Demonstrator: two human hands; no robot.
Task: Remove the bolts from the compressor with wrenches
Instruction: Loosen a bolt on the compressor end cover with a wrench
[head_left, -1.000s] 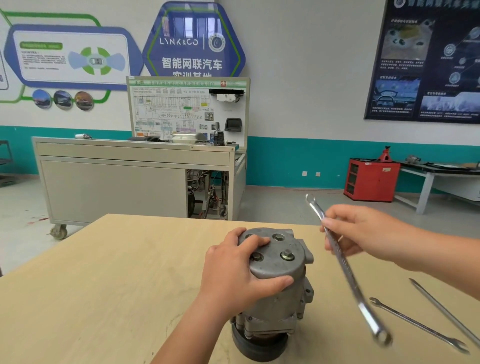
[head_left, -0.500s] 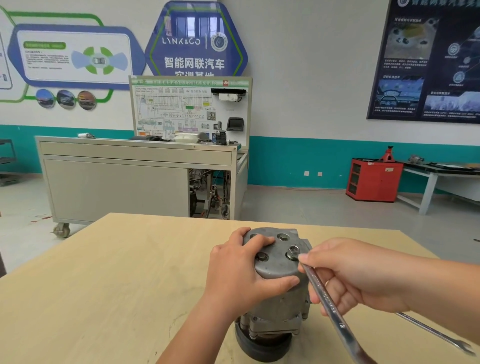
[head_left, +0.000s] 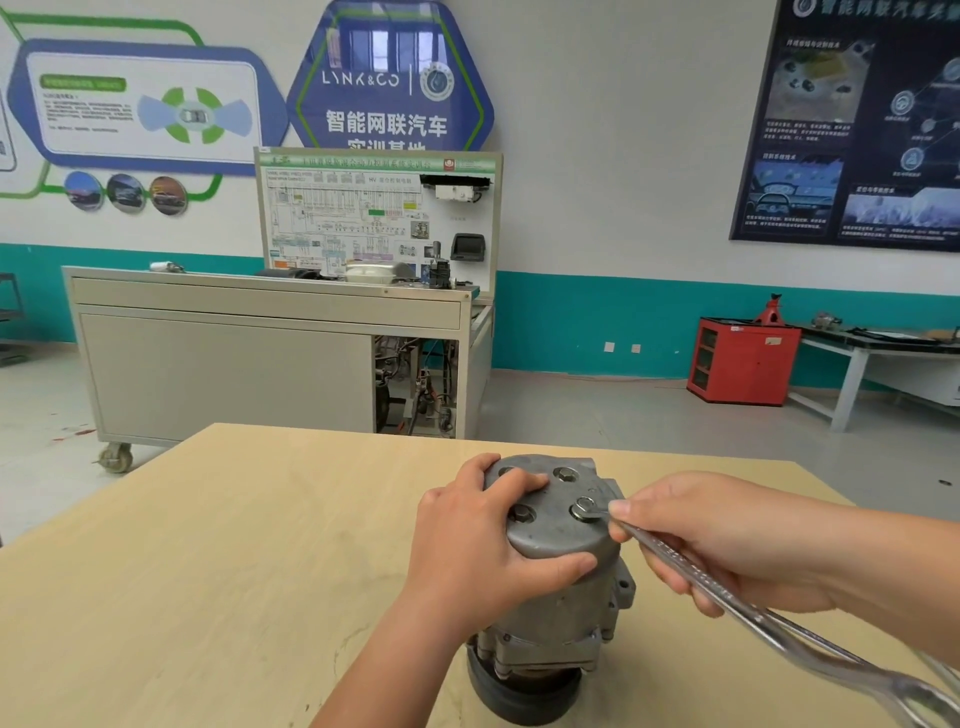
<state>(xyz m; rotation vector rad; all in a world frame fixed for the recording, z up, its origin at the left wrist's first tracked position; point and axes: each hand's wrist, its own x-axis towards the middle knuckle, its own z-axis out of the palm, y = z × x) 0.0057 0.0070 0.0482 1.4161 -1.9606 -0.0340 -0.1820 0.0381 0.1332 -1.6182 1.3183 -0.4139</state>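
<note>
- We see the compressor (head_left: 556, 561) standing upright on its dark pulley end on the surface (head_left: 208, 571), at 6 o'clock in our view.
- Our left hand (head_left: 478, 551) grips its top cap from 9 o'clock, with the fingers spread over the flat face and the thumb pressed against the near wall.
- Our right hand (head_left: 727, 545) comes in from 3 o'clock, its fingers curled round the wrench (head_left: 727, 587) just behind the ring end.
- The ring end sits over a bolt (head_left: 584, 508) at 3 o'clock on the cap, and the shaft runs out toward 4 o'clock, blurred at its far end.
- Two more bolts show bare on the cap, one at 12 o'clock (head_left: 565, 474) and one at 9 o'clock (head_left: 521, 514) beside our fingers.
- Beyond the surface, a grey cart (head_left: 270, 364) stands at 11 o'clock and a red cabinet (head_left: 743, 364) at 2 o'clock.
</note>
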